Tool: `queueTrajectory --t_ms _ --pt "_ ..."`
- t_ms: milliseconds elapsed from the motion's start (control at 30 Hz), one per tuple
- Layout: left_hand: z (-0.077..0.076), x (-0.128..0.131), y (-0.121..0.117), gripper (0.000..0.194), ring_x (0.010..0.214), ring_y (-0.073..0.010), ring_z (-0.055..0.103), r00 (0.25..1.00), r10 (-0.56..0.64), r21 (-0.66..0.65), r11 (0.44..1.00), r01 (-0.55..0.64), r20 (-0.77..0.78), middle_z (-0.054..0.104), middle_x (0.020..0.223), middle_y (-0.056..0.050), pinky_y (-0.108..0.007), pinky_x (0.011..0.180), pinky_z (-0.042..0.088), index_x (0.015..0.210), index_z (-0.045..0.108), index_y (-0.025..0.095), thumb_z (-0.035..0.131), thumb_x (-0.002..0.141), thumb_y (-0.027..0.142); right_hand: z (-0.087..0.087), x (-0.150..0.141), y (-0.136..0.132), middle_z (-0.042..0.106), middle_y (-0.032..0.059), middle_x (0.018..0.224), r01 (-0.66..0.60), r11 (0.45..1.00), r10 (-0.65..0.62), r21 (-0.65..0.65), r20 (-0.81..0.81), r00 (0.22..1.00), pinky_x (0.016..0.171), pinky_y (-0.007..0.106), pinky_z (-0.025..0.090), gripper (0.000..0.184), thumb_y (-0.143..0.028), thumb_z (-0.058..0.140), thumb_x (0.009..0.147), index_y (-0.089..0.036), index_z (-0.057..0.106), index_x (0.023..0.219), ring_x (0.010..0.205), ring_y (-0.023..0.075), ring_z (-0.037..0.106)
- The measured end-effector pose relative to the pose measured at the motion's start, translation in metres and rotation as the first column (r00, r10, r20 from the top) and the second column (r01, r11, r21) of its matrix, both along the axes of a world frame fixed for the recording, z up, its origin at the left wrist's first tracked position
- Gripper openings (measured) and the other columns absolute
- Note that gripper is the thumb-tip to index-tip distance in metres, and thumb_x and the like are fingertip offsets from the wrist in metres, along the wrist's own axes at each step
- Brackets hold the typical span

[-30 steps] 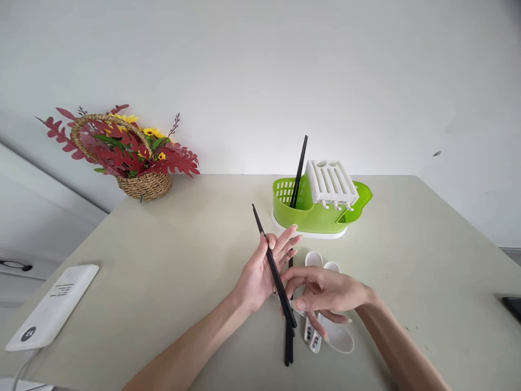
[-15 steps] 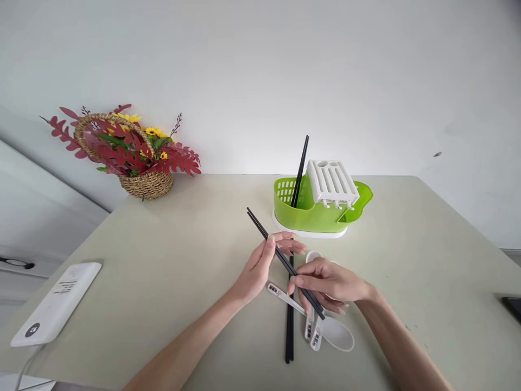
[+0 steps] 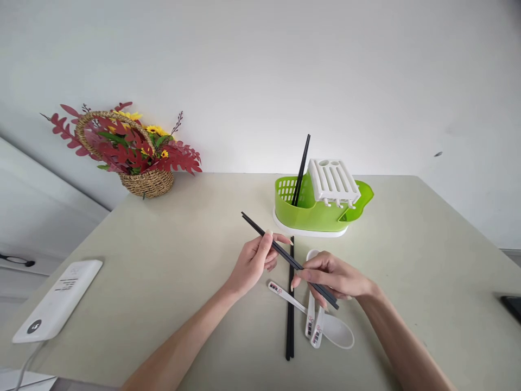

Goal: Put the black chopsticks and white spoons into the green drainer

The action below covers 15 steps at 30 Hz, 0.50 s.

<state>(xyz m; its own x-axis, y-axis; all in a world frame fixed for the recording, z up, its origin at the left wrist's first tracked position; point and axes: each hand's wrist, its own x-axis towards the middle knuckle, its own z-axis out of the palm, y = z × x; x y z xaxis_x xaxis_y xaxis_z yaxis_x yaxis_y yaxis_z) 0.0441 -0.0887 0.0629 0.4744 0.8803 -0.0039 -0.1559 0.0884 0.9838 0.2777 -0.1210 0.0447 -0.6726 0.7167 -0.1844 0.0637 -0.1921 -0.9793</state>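
Note:
A pair of black chopsticks (image 3: 286, 254) is held slantwise above the table between both hands. My left hand (image 3: 253, 262) pinches it near the upper left end, thumb on top. Toward the lower right end, my right hand (image 3: 334, 277) grips the same pair between thumb and fingers. Beneath lies a second black pair (image 3: 290, 328), flat and pointing away from me. White spoons lie crossed beside it; one spoon (image 3: 338, 332) has its bowl at the lower right, and my right hand partly hides the others.
Behind the hands stands a green cutlery holder (image 3: 299, 218) with a white slotted top (image 3: 334, 182); black chopsticks (image 3: 302, 171) lean in its left compartment. A flower basket (image 3: 147, 184) sits at the back left. A white corded device (image 3: 59, 301) lies at the left edge, a dark object (image 3: 512, 307) at the right.
The held chopsticks have turned slightly flatter, their left end lower and their right end higher. My left hand has shifted a little left, my right hand slightly right and up.

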Motion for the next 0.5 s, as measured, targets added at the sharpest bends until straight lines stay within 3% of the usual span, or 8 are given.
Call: queueTrajectory --t_ms 167,500 --pt "0.0010 -0.0008 -0.0001 0.058 0.052 -0.0096 0.033 1.000 0.016 -0.001 1.000 -0.016 0.006 0.027 0.061 0.008 -0.026 0.054 0.033 0.104 0.075 0.015 0.052 0.101 0.068 0.0003 -0.0006 -0.0005 0.076 0.0055 0.065 -0.011 1.000 0.011 -0.010 -0.021 1.000 0.027 0.016 0.024 0.047 -0.054 0.061 0.102 -0.012 0.082 0.110 0.028 0.0029 0.037" --pt "0.0052 -0.0011 -0.0001 0.060 0.051 -0.0095 0.032 0.999 0.048 -0.010 0.999 -0.048 0.001 0.027 0.060 0.007 -0.026 0.053 0.030 0.103 0.075 0.015 0.054 0.098 0.071 0.0009 0.0000 -0.0006 0.075 0.0050 0.063 -0.010 1.000 0.010 -0.003 -0.030 1.000 0.029 0.015 0.027 0.044 -0.052 0.063 0.101 -0.013 0.083 0.102 0.028 0.0031 0.040"
